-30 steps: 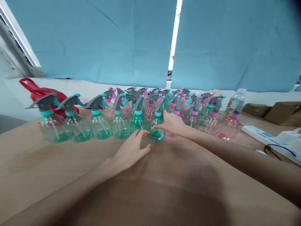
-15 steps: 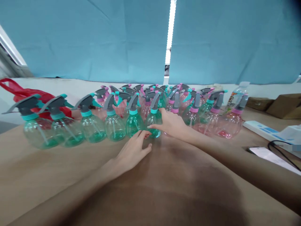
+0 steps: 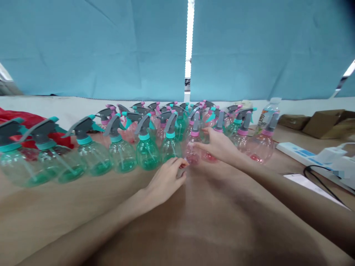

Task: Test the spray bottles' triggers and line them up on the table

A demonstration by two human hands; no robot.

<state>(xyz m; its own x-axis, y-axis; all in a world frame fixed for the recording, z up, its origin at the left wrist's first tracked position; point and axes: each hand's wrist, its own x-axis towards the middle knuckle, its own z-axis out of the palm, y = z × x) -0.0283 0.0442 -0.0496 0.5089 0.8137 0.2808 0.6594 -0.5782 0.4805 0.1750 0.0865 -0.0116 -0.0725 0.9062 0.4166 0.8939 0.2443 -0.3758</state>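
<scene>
A front row of spray bottles with grey trigger heads runs across the table. My right hand [image 3: 222, 145] is at the right side of a pink spray bottle [image 3: 191, 153], thumb and fingers apart, the thumb overlapping its body. Whether it touches the bottle I cannot tell. My left hand [image 3: 168, 177] is low in front of a green spray bottle [image 3: 169, 147], fingers loosely bent and thumb apart, holding nothing. Another green spray bottle [image 3: 148, 155] stands left of that one. My right hand partly hides a pink bottle [image 3: 210, 157] with red liquid at its bottom.
More green and pink spray bottles crowd behind the front row. A red bag [image 3: 30, 116] lies at the left. On the right are a clear drink bottle [image 3: 267, 112], cardboard boxes [image 3: 323, 123], a white power strip [image 3: 302, 153] with a black cable, and a phone [image 3: 313, 186].
My right hand has moved right, from the green bottle to the pink one beside it. My left hand has shifted slightly right. The view has turned a little to the right.
</scene>
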